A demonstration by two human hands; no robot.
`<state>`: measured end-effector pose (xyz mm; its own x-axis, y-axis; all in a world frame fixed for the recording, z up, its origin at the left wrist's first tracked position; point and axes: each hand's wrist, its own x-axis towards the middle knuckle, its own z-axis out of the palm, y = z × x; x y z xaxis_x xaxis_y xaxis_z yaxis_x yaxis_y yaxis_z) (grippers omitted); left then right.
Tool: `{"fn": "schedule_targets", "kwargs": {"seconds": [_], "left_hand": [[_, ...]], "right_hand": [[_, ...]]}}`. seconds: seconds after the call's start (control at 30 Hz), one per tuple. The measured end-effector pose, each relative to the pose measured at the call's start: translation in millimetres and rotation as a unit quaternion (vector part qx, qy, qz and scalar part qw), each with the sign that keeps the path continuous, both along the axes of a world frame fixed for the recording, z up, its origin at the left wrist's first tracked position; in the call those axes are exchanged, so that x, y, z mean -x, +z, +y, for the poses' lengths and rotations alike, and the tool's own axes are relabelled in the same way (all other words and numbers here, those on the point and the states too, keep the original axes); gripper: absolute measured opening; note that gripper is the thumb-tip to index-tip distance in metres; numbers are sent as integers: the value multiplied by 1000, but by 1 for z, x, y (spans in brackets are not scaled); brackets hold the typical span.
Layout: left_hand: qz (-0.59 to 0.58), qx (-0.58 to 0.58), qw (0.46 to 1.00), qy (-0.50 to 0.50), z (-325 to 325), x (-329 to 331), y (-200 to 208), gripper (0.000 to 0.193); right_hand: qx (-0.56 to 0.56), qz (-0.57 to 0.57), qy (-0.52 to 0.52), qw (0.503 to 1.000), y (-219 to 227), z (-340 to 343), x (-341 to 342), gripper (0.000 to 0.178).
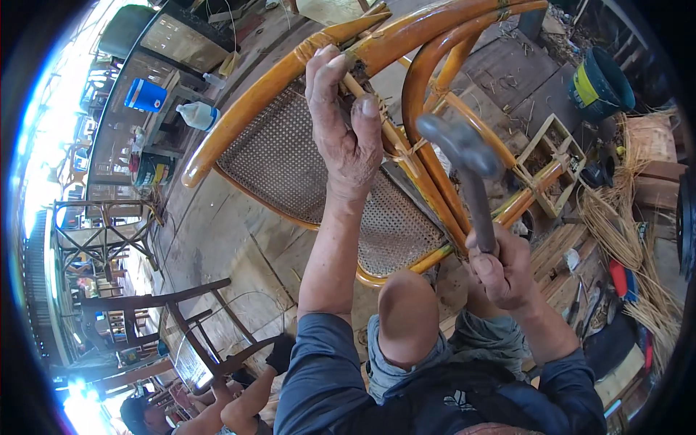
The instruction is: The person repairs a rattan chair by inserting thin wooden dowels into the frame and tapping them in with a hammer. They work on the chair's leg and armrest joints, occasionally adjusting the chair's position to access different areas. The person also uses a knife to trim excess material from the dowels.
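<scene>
A rattan chair (250, 114) with glossy orange-brown poles and woven cane mesh (279, 145) lies tipped in front of my knees. My left hand (344, 119) is closed on the chair's frame at a wrapped joint, with the fingers over the pole and the thumb to the right. Whether a small piece is pinched there, I cannot tell. In my right hand (504, 270) is a hammer (475, 192), gripped by its handle. The hammer's dark, slightly blurred head is raised over the chair's curved poles, to the right of my left hand.
At right stand a dark bucket (600, 83) and a small wooden frame (554, 163), near loose rattan strands (616, 225) and scattered tools. A blue container (145, 95) and white jug (197, 115) stand at left. Below them are a dark chair frame (177, 315) and another person (210, 413).
</scene>
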<state>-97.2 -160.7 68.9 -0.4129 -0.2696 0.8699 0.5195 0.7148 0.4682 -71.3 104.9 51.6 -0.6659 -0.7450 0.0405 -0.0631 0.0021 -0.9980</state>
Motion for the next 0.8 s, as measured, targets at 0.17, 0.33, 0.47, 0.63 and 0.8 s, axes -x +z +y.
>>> {"fn": "schedule_targets", "kwargs": {"seconds": [0.17,0.33,0.47,0.63,0.8], "left_hand": [[-11,22,1000,5,0,-1,3,47],[-7,19,1000,-1,-4,-2,-1,47],[-11,11,1000,7,0,-1,0,47],[-2,16,1000,6,0,1,0,46],[-6,-11,1000,-4,3,-2,2,43]], "right_hand": [[-36,-61,8,997,43,-3,10,34],[-80,-61,18,995,85,3,21,34],[-89,30,19,995,92,7,23,32],[-130,28,0,991,87,11,21,31],[-84,67,-22,994,88,7,16,27]]}}
